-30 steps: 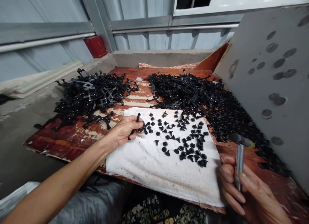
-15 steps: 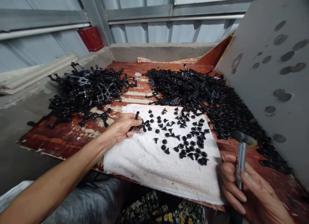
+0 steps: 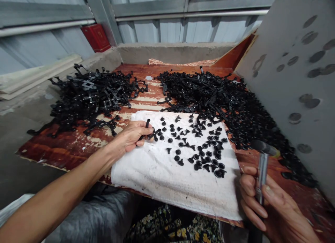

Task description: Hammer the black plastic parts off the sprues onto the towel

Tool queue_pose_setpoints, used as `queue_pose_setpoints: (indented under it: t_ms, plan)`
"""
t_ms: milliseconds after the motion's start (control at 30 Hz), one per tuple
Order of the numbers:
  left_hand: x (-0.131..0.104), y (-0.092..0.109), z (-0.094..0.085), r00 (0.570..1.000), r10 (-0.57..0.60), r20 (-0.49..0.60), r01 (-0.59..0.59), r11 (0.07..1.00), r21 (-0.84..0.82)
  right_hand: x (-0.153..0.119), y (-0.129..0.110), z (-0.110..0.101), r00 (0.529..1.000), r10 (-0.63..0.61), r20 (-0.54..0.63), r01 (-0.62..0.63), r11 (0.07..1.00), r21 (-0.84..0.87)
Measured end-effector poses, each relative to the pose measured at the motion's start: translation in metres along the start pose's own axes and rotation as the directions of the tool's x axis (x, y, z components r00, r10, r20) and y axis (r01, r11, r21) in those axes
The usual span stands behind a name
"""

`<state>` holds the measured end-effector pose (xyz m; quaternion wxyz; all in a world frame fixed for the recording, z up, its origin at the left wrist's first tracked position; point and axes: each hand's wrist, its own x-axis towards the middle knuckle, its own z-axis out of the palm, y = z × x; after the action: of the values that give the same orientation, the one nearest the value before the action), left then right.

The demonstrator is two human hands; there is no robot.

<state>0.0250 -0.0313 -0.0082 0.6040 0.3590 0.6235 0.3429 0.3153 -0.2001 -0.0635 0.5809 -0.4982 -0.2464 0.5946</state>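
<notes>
My left hand [image 3: 133, 135] is closed around a black jointed part [image 3: 155, 134] over the left edge of a white cloth [image 3: 157, 173]. The part's ends stick out past the fingertips, and the rest is hidden in the palm. Many small round black pieces with short stems [image 3: 208, 154] lie scattered on the cloth, the closest of them just right of the held part. At the lower right, my right hand [image 3: 269, 201] grips a hammer [image 3: 262, 169] by its metal shaft, head up, over the right side of the table.
A heap of black linked parts [image 3: 89, 96] lies at the left of the red-brown table [image 3: 52, 149]. A larger black heap [image 3: 209, 93] spreads along the back and right, beside a grey spotted panel [image 3: 295, 79]. A red box [image 3: 96, 38] sits in the back left corner.
Both hands keep nearly the same pose and hold the same things. The whole view has shifted very slightly.
</notes>
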Motion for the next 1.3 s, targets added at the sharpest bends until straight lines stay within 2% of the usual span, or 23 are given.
queue_pose_setpoints:
  t_ms: [233, 700, 1000, 1167, 1300]
  plan:
    - [-0.001, 0.001, 0.001, 1.000, -0.006, 0.012, 0.006, 1.000, 0.013, -0.002, -0.001, 0.004, 0.999, 0.004, -0.039, -0.004, 1.000, 0.003]
    - [-0.001, 0.001, 0.001, 1.000, -0.017, 0.002, 0.017, 1.000, 0.026, -0.001, -0.001, 0.003, 1.000, 0.004, -0.005, -0.004, 1.000, 0.018]
    - [-0.002, 0.005, 0.003, 0.999, 0.038, -0.019, -0.035, 0.990, 0.138, 0.000, -0.002, 0.001, 1.000, -0.001, -0.005, 0.001, 1.000, -0.004]
    - [0.000, 0.009, 0.004, 1.000, 0.018, -0.008, -0.016, 0.979, 0.203, -0.001, -0.003, 0.008, 0.999, 0.010, -0.048, -0.008, 0.999, 0.035]
    - [0.002, 0.011, 0.005, 0.999, 0.051, -0.016, -0.045, 0.960, 0.277, 0.004, -0.004, 0.011, 0.997, 0.022, -0.079, -0.015, 0.997, 0.080]
